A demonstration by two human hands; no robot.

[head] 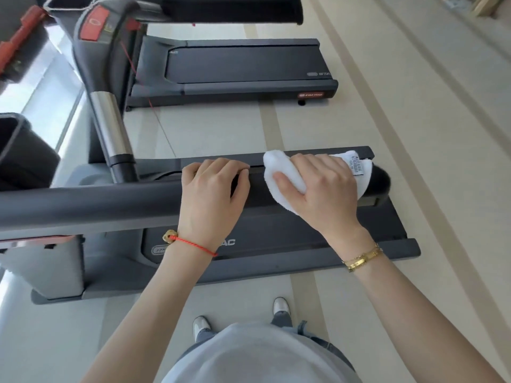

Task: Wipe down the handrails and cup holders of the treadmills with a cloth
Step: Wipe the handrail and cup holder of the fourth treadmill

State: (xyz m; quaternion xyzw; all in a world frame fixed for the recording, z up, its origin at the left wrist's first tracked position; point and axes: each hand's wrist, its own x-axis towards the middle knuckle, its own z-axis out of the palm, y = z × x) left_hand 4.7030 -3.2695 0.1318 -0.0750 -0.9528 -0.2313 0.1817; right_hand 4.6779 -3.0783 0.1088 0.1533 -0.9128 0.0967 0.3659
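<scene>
A dark padded handrail [110, 203] of the near treadmill runs across the middle of the view from left to right. My left hand [213, 194] grips the rail with its fingers curled over the top. Just to its right, my right hand [320, 186] holds a white cloth [279, 172] wrapped over the rail near its rounded end [381, 181]. A small label hangs from the cloth's right side. A dark cup holder [16, 150] sits at the far left by the console.
The near treadmill's deck [304, 239] lies under the rail. A second treadmill [237, 67] stands further ahead, with its console arm and red stop button [94, 23] at the upper left. My feet [280, 305] stand on pale floor beside the near deck.
</scene>
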